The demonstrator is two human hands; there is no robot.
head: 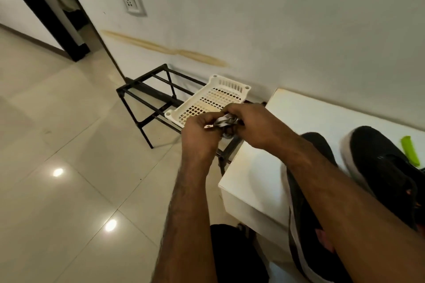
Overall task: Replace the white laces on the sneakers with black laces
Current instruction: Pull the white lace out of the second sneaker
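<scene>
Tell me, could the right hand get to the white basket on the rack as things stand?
Probably yes. The right hand sits just in front of the white basket, nothing between them, but both hands grip a bundle of white laces, so its fingers are occupied.

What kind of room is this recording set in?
Probably a home hallway or entryway: glossy floor tiles, a black shoe rack against the wall holding a white basket, and a wall socket beside a doorway.
</scene>
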